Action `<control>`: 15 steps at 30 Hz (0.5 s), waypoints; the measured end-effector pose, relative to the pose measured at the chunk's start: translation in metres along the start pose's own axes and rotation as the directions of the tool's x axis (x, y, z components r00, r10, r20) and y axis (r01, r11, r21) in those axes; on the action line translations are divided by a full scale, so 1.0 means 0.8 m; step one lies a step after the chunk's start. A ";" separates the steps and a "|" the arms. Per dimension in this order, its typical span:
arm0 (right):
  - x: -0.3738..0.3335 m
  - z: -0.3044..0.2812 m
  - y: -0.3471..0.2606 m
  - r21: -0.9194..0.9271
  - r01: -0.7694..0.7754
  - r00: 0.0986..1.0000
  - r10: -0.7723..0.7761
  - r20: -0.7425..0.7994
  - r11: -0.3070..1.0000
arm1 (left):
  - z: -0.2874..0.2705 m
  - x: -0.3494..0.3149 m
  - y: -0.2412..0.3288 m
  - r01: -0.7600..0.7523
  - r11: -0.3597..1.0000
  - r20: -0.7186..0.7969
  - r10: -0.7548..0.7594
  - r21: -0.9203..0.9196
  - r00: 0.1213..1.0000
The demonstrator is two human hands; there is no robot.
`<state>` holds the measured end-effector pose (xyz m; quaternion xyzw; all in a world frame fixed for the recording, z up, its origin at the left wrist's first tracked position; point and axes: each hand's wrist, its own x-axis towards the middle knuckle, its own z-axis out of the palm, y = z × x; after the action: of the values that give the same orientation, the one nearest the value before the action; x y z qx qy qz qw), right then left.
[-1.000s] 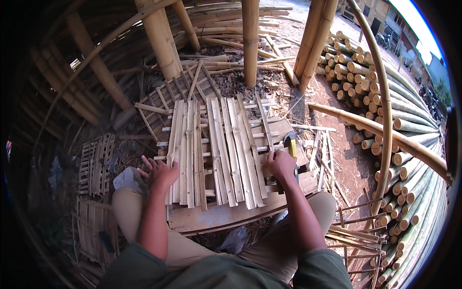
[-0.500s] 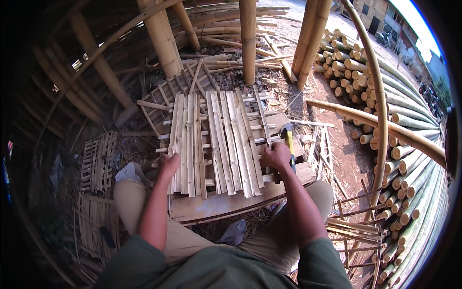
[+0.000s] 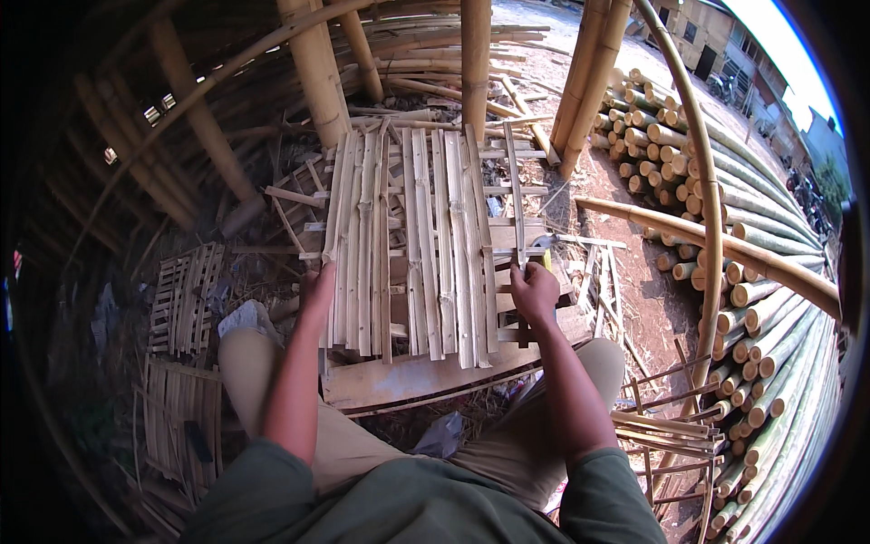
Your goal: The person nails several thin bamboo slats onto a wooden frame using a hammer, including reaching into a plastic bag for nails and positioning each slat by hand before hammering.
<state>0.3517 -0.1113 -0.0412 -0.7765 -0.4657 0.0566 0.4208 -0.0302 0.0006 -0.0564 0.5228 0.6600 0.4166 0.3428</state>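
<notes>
A panel of pale split-bamboo slats (image 3: 439, 245) over crosspieces stands in front of me, above a low wooden board (image 3: 426, 381). My left hand (image 3: 317, 290) is closed on the panel's left edge, partly hidden behind it. At the opposite side my right hand (image 3: 533, 288) is closed around the narrow outermost strip (image 3: 517, 199), which runs apart from the other slats across the crosspiece ends. A hammer with a yellow handle (image 3: 546, 258) lies just beyond my right hand, mostly covered by it.
Cut bamboo poles (image 3: 770, 317) are stacked high on the right, and a slanting pole (image 3: 725, 240) juts out before them. Upright bamboo posts (image 3: 476, 72) rise beyond the panel. Smaller slatted panels (image 3: 186, 299) lie on the left, with scrap strips (image 3: 607, 281) scattered about.
The panel's far end has risen, and both hands have moved slightly away from me with it. My right hand now hides more of the hammer. My view has shifted a little left.
</notes>
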 end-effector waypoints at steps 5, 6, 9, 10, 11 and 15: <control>-0.009 -0.003 0.005 -0.004 0.016 0.995 -0.016 -0.097 1.000 | 0.003 0.020 -0.001 0.022 1.000 0.058 -0.022 -0.004 0.998; -0.010 -0.005 0.004 -0.005 0.022 0.994 -0.022 -0.104 1.000 | 0.006 0.026 -0.003 0.034 0.999 0.084 -0.034 0.000 0.996; -0.011 -0.009 -0.006 -0.028 0.009 0.993 -0.013 -0.121 1.000 | 0.005 0.036 -0.016 -0.235 0.967 -0.069 0.242 0.094 0.968; -0.011 -0.013 -0.008 -0.030 0.011 0.992 -0.015 -0.124 0.999 | 0.006 0.034 -0.011 -0.248 0.969 -0.035 0.247 -0.020 0.968; -0.012 -0.017 -0.009 -0.015 0.006 0.991 -0.007 -0.134 1.000 | 0.007 0.032 -0.008 -0.251 0.965 -0.017 0.251 -0.077 0.968; -0.012 -0.025 -0.011 0.031 0.013 0.981 -0.007 -0.194 0.999 | 0.004 0.006 0.023 -0.254 0.942 -0.003 0.260 -0.219 0.966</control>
<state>0.3503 -0.1290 -0.0251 -0.7690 -0.4253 -0.0140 0.4771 -0.0211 0.0077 -0.0410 0.5690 0.5321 0.5208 0.3492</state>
